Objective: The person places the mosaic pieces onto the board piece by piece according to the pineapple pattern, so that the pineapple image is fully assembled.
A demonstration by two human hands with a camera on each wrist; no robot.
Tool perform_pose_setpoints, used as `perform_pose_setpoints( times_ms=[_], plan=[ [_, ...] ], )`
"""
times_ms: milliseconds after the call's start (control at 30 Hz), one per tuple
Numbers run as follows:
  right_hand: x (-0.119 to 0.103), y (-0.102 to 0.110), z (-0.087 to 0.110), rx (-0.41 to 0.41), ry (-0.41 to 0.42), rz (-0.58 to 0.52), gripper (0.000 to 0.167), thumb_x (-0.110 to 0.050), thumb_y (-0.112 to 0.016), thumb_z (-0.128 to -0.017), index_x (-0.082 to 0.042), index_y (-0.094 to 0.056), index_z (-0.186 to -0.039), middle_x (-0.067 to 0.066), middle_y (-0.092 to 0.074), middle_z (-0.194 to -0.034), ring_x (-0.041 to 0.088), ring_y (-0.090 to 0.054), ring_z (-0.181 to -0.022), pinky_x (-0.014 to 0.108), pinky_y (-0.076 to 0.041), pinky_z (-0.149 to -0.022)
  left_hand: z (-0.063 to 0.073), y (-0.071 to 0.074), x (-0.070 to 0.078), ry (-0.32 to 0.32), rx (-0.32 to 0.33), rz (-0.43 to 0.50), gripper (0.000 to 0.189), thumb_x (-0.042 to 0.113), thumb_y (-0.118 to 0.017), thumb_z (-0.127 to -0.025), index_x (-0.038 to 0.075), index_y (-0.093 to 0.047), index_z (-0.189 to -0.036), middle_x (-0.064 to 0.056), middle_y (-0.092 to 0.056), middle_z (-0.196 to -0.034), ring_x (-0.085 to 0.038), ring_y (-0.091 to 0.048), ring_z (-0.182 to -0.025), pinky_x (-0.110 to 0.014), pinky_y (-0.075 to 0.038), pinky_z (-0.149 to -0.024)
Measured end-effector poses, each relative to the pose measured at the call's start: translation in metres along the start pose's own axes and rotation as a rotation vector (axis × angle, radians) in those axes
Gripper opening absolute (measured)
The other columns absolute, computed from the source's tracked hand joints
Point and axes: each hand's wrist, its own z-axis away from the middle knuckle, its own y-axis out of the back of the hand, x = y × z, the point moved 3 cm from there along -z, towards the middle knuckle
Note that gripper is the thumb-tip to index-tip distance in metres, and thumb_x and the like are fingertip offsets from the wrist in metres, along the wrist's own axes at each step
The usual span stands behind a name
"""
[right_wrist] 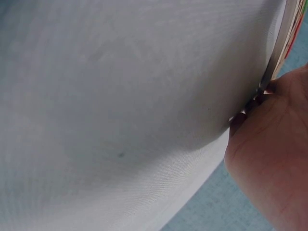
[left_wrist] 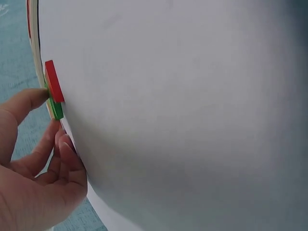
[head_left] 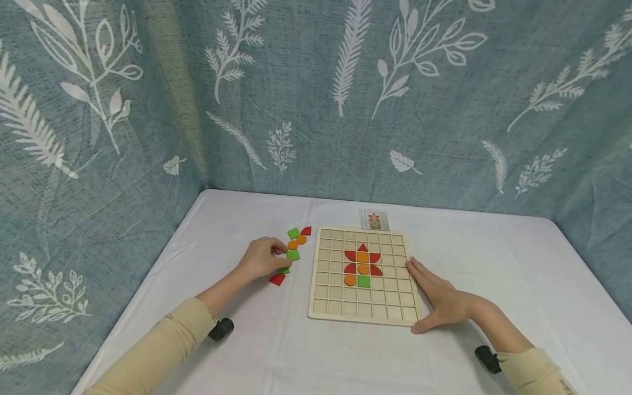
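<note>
My left hand (head_left: pixel 260 258) bends over a row of loose tiles left of the board, thumb and fingertips around a green square tile (head_left: pixel 293 255). Under the thumb another green tile (head_left: pixel 283 270) partly shows, with a red tile (head_left: pixel 277 280) below it. In the left wrist view a red tile (left_wrist: pixel 54 82) stands in front of a green tile (left_wrist: pixel 57 110) near the fingertips. My right hand (head_left: pixel 444 299) rests with extended fingers along the right edge of the wooden grid board (head_left: pixel 328 307). Red, orange and green tiles form a figure on the board, including an orange square (head_left: pixel 362 257) and green square (head_left: pixel 364 281).
Two orange round tiles (head_left: pixel 302 240), a green tile (head_left: pixel 294 233) and a red quarter-round tile (head_left: pixel 306 231) lie farther up the row. Behind the board lies a small pattern card (head_left: pixel 374 220). A patterned curtain (head_left: pixel 316 99) borders the white-covered table (head_left: pixel 237 219).
</note>
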Motion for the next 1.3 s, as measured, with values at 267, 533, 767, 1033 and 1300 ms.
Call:
perform_pose_setpoints(
  times_ms=[267,533,767,1033,1300],
  plan=[
    [0.001,0.002,0.001,-0.004,0.011,-0.009,0.133,-0.056,-0.082,-0.069,0.001,0.003,-0.154,0.024,0.007,-0.159,0.047,-0.001,-0.144,0.072,-0.017,-0.103,-0.012,0.002,-0.006,-0.036,0.012,0.095,0.023,0.013,-0.067,-0.089,-0.001,-0.068,-0.107,-0.010,-0.063,-0.094,-0.023,-0.055,-0.083,-0.032,-0.048,-0.072],
    [-0.003,0.004,0.001,0.003,0.032,-0.004,0.133,-0.052,-0.084,-0.068,0.003,0.003,-0.153,0.027,0.007,-0.158,0.049,-0.002,-0.143,0.071,-0.017,-0.104,-0.020,0.004,-0.009,-0.062,-0.018,0.104,0.023,0.011,-0.067,-0.090,0.000,-0.069,-0.110,-0.009,-0.064,-0.093,-0.024,-0.057,-0.086,-0.034,-0.048,-0.076],
    [-0.004,0.004,0.000,0.005,0.032,-0.011,0.133,-0.051,-0.084,-0.068,0.004,0.003,-0.153,0.028,0.006,-0.158,0.049,-0.002,-0.143,0.072,-0.017,-0.104,-0.027,0.005,-0.007,-0.006,-0.062,0.143,0.029,0.016,-0.073,-0.086,0.002,-0.069,-0.111,-0.006,-0.060,-0.088,-0.021,-0.052,-0.081,-0.029,-0.042,-0.067],
    [-0.003,0.002,0.001,0.013,0.022,-0.004,0.133,-0.052,-0.084,-0.068,0.003,0.003,-0.153,0.028,0.006,-0.158,0.049,-0.002,-0.143,0.072,-0.017,-0.103,-0.029,0.005,-0.005,0.002,-0.079,0.112,0.029,0.018,-0.075,-0.086,0.003,-0.071,-0.111,-0.005,-0.059,-0.085,-0.020,-0.051,-0.081,-0.028,-0.041,-0.067],
    [-0.004,0.001,0.001,0.016,0.017,0.000,0.133,-0.052,-0.084,-0.068,0.002,0.002,-0.153,0.026,0.006,-0.159,0.048,-0.002,-0.143,0.073,-0.017,-0.102,-0.028,0.002,-0.007,-0.044,-0.054,0.079,0.028,0.016,-0.076,-0.084,0.004,-0.072,-0.109,-0.003,-0.058,-0.081,-0.019,-0.049,-0.076,-0.029,-0.039,-0.065]
  ],
)
